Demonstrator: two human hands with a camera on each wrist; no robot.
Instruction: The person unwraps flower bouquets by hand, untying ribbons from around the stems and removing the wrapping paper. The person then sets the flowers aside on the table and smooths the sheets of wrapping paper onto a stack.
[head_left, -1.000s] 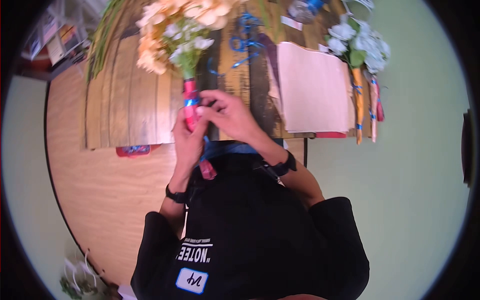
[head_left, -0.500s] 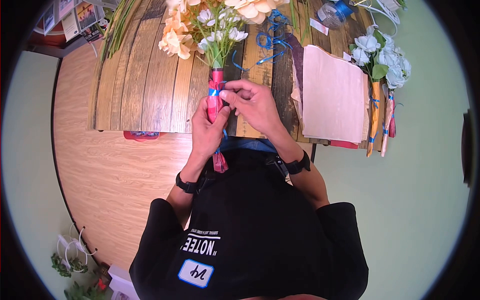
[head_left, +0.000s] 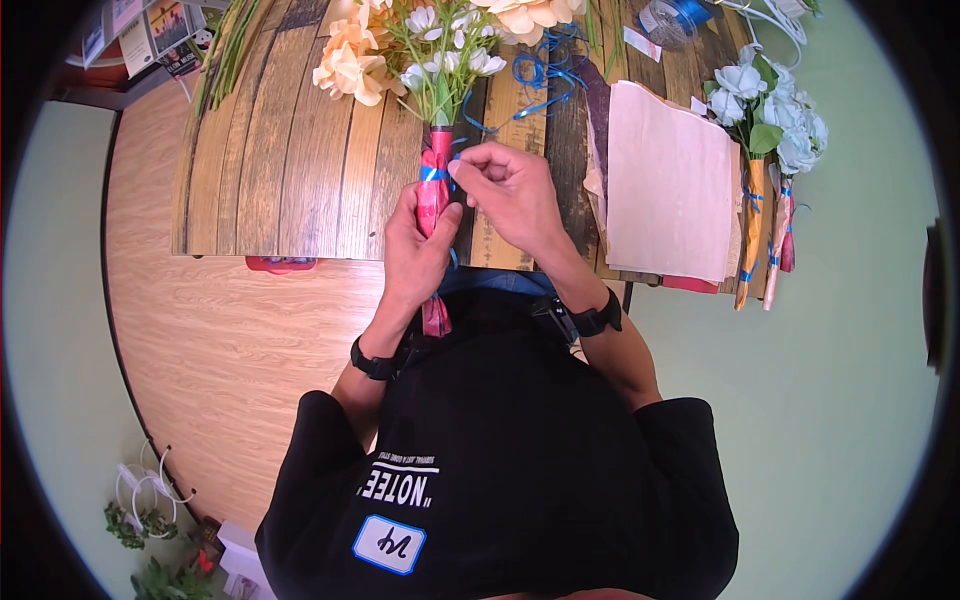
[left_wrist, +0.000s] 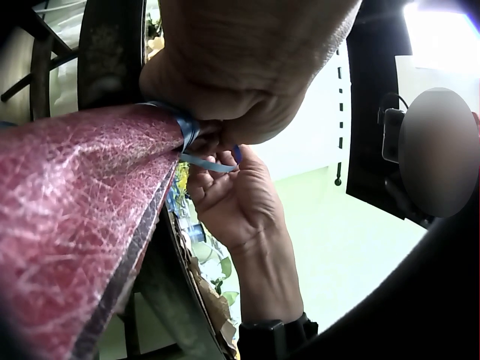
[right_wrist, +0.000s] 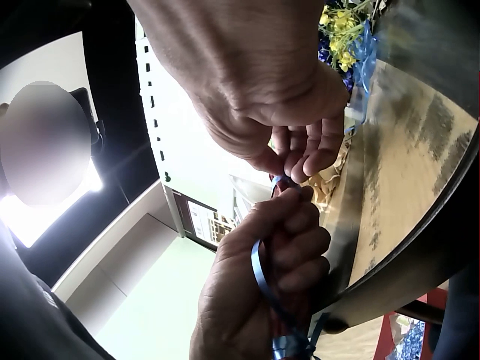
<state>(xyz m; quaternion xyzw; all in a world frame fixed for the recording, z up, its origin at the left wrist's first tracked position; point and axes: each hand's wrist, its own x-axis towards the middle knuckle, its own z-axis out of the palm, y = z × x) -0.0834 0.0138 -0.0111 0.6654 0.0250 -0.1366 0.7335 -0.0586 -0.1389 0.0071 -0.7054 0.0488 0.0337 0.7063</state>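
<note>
A bouquet of peach flowers (head_left: 355,70) and small white flowers (head_left: 485,62) has its stems wrapped in red paper (head_left: 432,210). My left hand (head_left: 418,255) grips this wrapped handle below a blue ribbon band (head_left: 433,173). Just right of the band, my right hand (head_left: 512,200) pinches the blue ribbon between thumb and fingers. In the left wrist view a strip of ribbon (left_wrist: 210,163) runs from the wrap to the right hand (left_wrist: 244,199). Another ribbon (right_wrist: 262,274) loops down over the left hand (right_wrist: 247,277) in the right wrist view.
Pink wrapping sheets (head_left: 670,185) lie at the right of the wooden table (head_left: 300,180). Beyond them are wrapped light-blue flowers (head_left: 785,125). Curled blue ribbon (head_left: 545,75), a ribbon spool (head_left: 672,22) and green stems (head_left: 235,60) lie farther back.
My right fingers have moved from over the ribbon band to just right of the handle. The left hand keeps its grip. The head view has shifted, so the table appears displaced.
</note>
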